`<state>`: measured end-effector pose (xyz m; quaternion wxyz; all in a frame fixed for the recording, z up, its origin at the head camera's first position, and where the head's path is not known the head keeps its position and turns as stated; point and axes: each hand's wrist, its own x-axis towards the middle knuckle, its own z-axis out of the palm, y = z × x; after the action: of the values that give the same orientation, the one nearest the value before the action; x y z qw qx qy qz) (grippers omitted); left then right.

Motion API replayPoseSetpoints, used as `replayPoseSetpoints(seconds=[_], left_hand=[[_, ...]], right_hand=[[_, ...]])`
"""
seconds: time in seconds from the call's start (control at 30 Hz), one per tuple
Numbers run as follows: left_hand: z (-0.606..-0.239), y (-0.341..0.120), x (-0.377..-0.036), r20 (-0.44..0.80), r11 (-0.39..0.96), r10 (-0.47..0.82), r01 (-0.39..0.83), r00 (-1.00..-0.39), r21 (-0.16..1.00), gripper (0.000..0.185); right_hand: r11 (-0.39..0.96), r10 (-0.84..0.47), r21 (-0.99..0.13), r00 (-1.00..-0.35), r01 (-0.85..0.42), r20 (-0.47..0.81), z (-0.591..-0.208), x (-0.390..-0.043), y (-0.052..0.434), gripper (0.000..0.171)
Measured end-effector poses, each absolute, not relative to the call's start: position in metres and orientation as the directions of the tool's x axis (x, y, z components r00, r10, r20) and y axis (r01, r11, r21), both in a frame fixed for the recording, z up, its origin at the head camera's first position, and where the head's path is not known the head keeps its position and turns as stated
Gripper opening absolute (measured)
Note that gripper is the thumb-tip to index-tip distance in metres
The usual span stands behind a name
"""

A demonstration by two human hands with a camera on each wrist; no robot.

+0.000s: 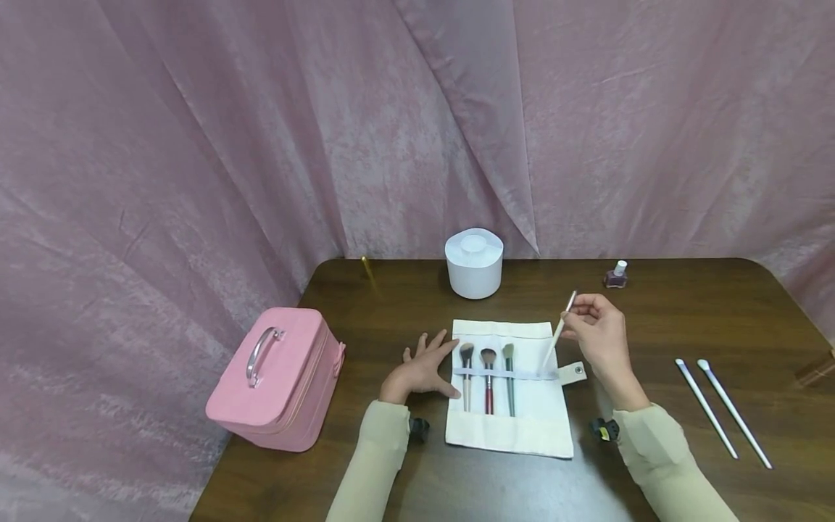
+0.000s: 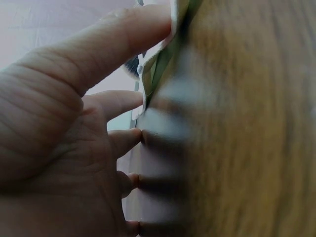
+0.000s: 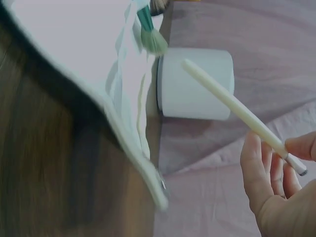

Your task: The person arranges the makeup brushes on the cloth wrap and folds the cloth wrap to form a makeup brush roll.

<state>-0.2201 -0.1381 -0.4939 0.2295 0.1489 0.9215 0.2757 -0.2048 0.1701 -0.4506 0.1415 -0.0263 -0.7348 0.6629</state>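
Note:
A white fabric brush roll [image 1: 535, 435] lies unfolded on the table, its snap tab [image 1: 572, 373] out to the right. An elastic band across it holds three makeup brushes: one with a pale handle [image 1: 466, 395], one red-handled [image 1: 489, 399] and one green-handled [image 1: 510, 399]. Spread fingers of my left hand [image 1: 424, 371] rest on the roll's left edge; the thumb touches it in the left wrist view. Between thumb and fingers, my right hand [image 1: 603, 344] pinches a slim cream-handled makeup brush [image 3: 232, 103] near its metal ferrule. Its handle end points down toward the band's right part.
Left of the roll stands a pink vanity case [image 1: 267, 370]. Behind it are a white lidded container [image 1: 475, 272], a nail polish bottle [image 1: 615, 277] and a small gold stick [image 1: 367, 267]. Two white brushes [image 1: 707, 409] lie at right, near a brown object [image 1: 815, 370]. Pink curtains [image 1: 417, 145] hang behind.

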Motion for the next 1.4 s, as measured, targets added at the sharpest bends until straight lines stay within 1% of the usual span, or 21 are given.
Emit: replayPoseSetpoints(seconds=[0.17, 0.27, 0.53, 0.73, 0.87, 0.97, 1.4], left_hand=[[-0.494, -0.139, -0.22, -0.339, 0.805, 0.396, 0.145, -0.853, 0.575, 0.1], [-0.494, -0.139, -0.22, -0.337, 0.805, 0.395, 0.146, -0.855, 0.575, 0.1], [-0.495, -0.137, -0.22, -0.339, 0.803, 0.4, 0.147, -0.852, 0.578, 0.1], [-0.496, -0.136, -0.22, -0.35, 0.808, 0.392, 0.137, -0.851, 0.573, 0.099], [-0.496, -0.136, -0.22, -0.348, 0.811, 0.394, 0.144, -0.85, 0.567, 0.099], [-0.496, -0.135, -0.22, -0.346, 0.813, 0.394, 0.148, -0.851, 0.563, 0.099], [-0.496, -0.137, -0.22, -0.354, 0.818, 0.38, 0.132, -0.854, 0.56, 0.098]], right_hand=[[0.057, 0.26, -0.991, -0.957, -0.119, 0.13, -0.454, -0.214, 0.158, 0.022], [0.049, 0.259, -0.993, -0.959, -0.108, 0.117, -0.456, -0.217, 0.153, 0.022], [0.069, 0.237, -0.994, -0.966, -0.086, 0.1, -0.466, -0.222, 0.145, 0.021], [0.091, 0.203, -0.995, -0.978, -0.037, 0.055, -0.473, -0.223, 0.141, 0.021], [0.084, 0.185, -0.996, -0.981, -0.039, 0.054, -0.475, -0.224, 0.139, 0.022], [0.102, 0.17, -0.994, -0.984, -0.038, 0.055, -0.476, -0.225, 0.139, 0.022], [0.155, 0.092, -0.988, -0.996, 0.018, -0.003, -0.48, -0.232, 0.135, 0.024]])
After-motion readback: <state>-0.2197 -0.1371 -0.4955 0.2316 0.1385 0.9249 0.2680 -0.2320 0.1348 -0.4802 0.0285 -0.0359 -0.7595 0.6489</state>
